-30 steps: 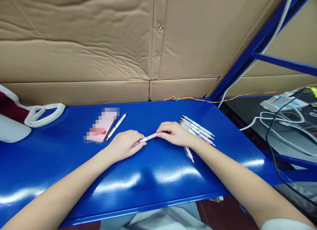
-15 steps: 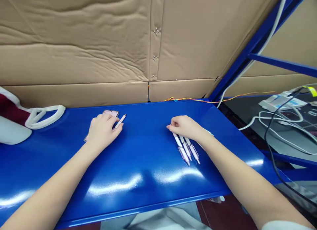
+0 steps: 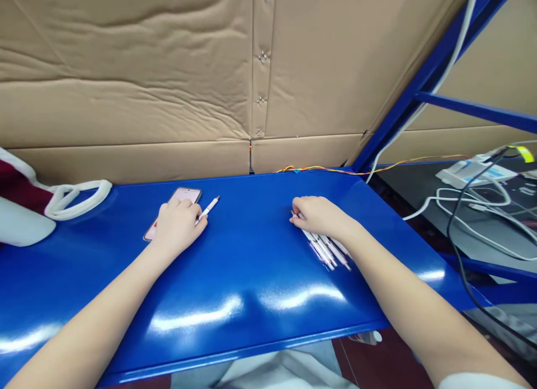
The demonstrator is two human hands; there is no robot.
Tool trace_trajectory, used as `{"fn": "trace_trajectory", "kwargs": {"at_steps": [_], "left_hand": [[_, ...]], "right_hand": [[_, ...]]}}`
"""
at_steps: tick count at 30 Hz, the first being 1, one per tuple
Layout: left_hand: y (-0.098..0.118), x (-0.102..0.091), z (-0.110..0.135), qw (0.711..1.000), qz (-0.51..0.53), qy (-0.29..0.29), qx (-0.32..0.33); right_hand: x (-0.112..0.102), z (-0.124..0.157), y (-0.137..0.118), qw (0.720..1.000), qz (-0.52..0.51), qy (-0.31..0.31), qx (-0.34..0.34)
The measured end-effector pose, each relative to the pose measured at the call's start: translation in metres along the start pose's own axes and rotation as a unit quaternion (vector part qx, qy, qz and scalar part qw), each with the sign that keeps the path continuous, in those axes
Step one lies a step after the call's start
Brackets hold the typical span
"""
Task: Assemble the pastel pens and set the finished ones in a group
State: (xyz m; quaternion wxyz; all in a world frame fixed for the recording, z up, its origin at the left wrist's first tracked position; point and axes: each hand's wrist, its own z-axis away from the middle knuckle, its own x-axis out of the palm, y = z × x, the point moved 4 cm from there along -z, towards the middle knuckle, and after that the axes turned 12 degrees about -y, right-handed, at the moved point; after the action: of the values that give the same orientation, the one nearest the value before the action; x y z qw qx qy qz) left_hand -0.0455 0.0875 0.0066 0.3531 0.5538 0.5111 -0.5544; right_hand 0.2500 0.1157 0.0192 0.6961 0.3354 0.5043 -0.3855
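Observation:
My left hand [image 3: 178, 226] rests at the back left of the blue table [image 3: 235, 277], fingers curled around the near end of a white pen [image 3: 210, 207]. A phone [image 3: 181, 199] lies partly under that hand. My right hand [image 3: 319, 216] is closed over a bundle of several pastel pens [image 3: 329, 250], whose tips stick out from under the wrist toward me.
A white and dark red bag with a rope handle [image 3: 62, 196] sits at the far left. Cardboard [image 3: 168, 76] lines the back wall. White and black cables [image 3: 474, 204] and a white device lie on the grey surface to the right, beyond a blue frame post.
The hands let go of the shared pink pen and parted. My left hand moved to the white pen by the phone; my right hand gathered the spread pens into a bundle.

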Motion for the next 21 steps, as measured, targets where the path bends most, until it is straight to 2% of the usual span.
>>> {"fn": "trace_trajectory", "kwargs": {"at_steps": [3,9,12,15,17,21], "left_hand": [[0.004,0.0,0.001,1.0,0.004,0.001,0.009],[0.015,-0.002,0.002,0.998,0.031,-0.028,0.053],[0.023,-0.001,0.003,0.992,0.063,-0.039,0.101],[0.035,-0.004,0.007,0.984,0.076,-0.027,0.158],[0.043,-0.007,0.011,0.977,0.084,-0.015,0.194],[0.055,-0.012,0.017,0.965,0.093,0.003,0.246]], "right_hand": [[0.0,0.003,-0.002,1.0,0.01,-0.018,-0.004],[0.0,0.006,0.001,0.998,0.009,-0.054,0.029],[-0.001,0.005,-0.001,1.0,-0.005,-0.026,0.015],[-0.004,0.004,-0.015,0.997,-0.05,0.057,-0.033],[-0.004,0.004,-0.03,0.987,-0.089,0.096,-0.095],[0.003,0.006,-0.059,0.978,-0.083,0.069,-0.181]]}}
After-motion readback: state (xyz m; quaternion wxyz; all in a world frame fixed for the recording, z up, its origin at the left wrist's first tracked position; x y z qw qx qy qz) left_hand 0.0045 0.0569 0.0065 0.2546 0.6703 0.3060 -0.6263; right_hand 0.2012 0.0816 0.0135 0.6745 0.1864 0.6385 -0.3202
